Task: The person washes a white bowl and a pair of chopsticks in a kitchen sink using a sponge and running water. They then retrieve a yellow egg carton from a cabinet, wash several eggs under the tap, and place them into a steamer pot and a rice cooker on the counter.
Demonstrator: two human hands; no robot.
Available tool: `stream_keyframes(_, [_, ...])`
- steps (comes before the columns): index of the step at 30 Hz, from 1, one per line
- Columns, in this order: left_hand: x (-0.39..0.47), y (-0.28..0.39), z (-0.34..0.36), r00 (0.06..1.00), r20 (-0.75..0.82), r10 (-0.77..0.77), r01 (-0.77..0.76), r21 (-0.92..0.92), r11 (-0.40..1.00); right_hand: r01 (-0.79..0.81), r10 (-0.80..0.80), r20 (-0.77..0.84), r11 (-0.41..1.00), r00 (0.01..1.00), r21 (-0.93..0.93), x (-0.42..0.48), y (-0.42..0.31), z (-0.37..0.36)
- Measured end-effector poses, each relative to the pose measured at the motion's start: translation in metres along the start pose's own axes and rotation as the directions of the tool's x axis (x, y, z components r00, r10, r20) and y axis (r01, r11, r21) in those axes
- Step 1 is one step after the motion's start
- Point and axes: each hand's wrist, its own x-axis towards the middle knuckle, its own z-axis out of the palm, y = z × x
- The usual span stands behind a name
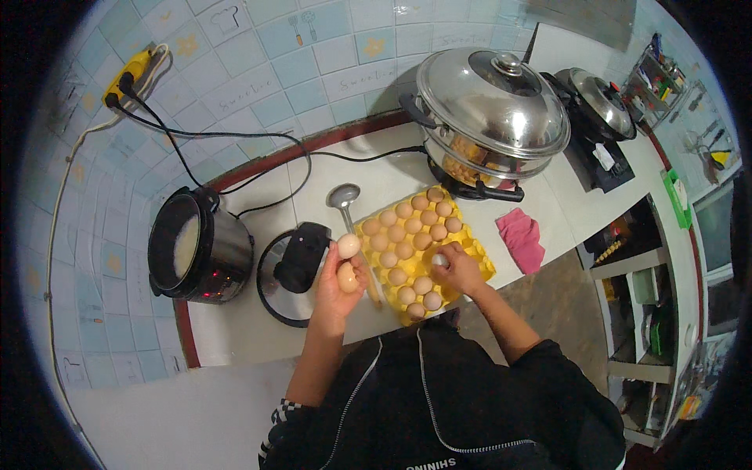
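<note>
My left hand is raised at the near edge of the counter, left of the egg tray, and holds two eggs: a pale brown egg at the fingertips and another egg against the palm. Over the yellow egg tray, my right hand has its fingers around a whitish egg. Rows of brown eggs sit in the tray, with some bare cups at its right side. A metal ladle lies beside the tray, its handle running behind my left hand.
An open electric cooker with pale contents stands left, near a glass lid. A lidded steamer stands behind the tray; a pink cloth lies right. Black cords cross to a yellow power strip. Another lidded pan stands farther right.
</note>
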Motion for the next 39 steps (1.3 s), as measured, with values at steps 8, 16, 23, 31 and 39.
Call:
stream_keyframes(8, [0.007, -0.020, 0.010, 1.000, -0.002, 0.008, -0.008, -0.047, 0.999, 0.144, -0.138, 0.070, 0.986, 0.988, -0.087, 0.014, -0.015, -0.004])
stream_keyframes(16, [0.014, -0.036, 0.006, 0.999, 0.029, 0.033, -0.030, -0.092, 0.995, -0.460, 0.168, 0.501, -0.235, 0.849, 0.856, 0.041, 0.047, -0.009])
stream_keyframes(23, [0.020, -0.051, -0.001, 0.998, -0.013, 0.063, -0.064, -0.146, 0.987, -0.517, 0.120, 0.524, -0.088, 0.843, 0.851, 0.036, 0.043, -0.044])
stream_keyframes(31, [0.014, -0.058, 0.000, 0.986, -0.153, 0.058, -0.091, -0.217, 0.972, 0.309, -0.297, 0.152, 0.949, 0.943, -0.063, 0.039, -0.005, -0.020])
stream_keyframes(39, [0.016, -0.058, -0.019, 0.996, 0.077, 0.055, -0.038, -0.200, 0.979, 0.323, -0.269, 0.225, 0.911, 0.937, -0.256, 0.034, 0.000, -0.004])
